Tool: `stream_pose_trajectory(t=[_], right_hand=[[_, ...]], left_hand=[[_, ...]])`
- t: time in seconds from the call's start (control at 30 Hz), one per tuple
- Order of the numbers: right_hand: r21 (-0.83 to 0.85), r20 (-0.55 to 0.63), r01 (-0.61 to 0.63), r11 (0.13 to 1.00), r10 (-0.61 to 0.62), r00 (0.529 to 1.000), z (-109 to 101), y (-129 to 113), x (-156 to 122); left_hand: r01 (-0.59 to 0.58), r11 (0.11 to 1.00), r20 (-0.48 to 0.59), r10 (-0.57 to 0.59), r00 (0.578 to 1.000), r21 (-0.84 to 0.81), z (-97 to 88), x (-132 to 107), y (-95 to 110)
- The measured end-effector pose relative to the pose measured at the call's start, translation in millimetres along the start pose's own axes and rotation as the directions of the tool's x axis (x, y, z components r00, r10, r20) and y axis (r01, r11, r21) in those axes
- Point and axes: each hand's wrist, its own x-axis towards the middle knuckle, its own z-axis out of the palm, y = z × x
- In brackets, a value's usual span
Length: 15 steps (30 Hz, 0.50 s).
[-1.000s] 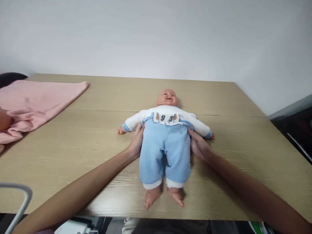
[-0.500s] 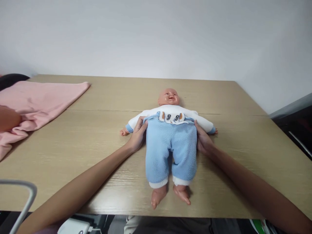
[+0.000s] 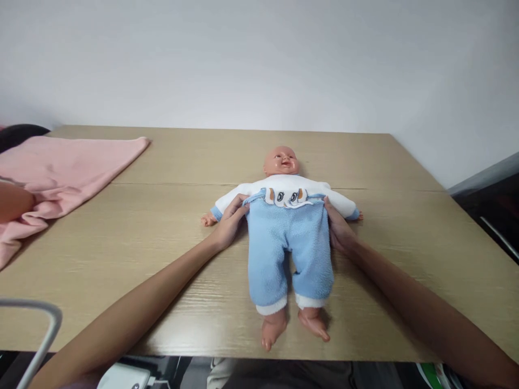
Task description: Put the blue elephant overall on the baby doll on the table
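Observation:
A baby doll point(image 3: 281, 161) lies face up on the wooden table, feet toward me. It wears a white top point(image 3: 251, 189) with blue cuffs and fuzzy light blue pants point(image 3: 270, 237) with white hems. An embroidered animal face shows at the waist, partly covered by the waistband. My left hand point(image 3: 231, 219) grips the left side of the waistband between thumb and fingers. On the opposite side my right hand point(image 3: 338, 224) pinches the waistband; most of its fingers are hidden behind the pants. Both bare feet of the doll stick out below the hems.
A pink cloth point(image 3: 81, 159) lies at the left of the table point(image 3: 162, 259), with a skin-coloured rounded object point(image 3: 14, 202) on it. A grey curved tube point(image 3: 48, 313) rises at the lower left. A white wall stands behind the table; a dark object point(image 3: 486, 216) is at the right.
The doll's legs and pants have swung slightly to the right. Both hands keep their hold on the waistband, the left one shifted a little to the right.

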Motion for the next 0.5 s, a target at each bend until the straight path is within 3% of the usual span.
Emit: stream_pose_trajectory(t=[0.2,0.5], right_hand=[[-0.059,0.074,0.112,0.992,-0.107,0.991,1,1,-3],[-0.216,0.025,0.354,0.91,-0.357,0.934,-6,5,-12]], left_hand=[[0.0,0.998,-0.061,-0.003,0.998,-0.057,6.7,-1,8],[-0.041,0.985,-0.002,0.042,0.999,0.17,7.6,-3,13]])
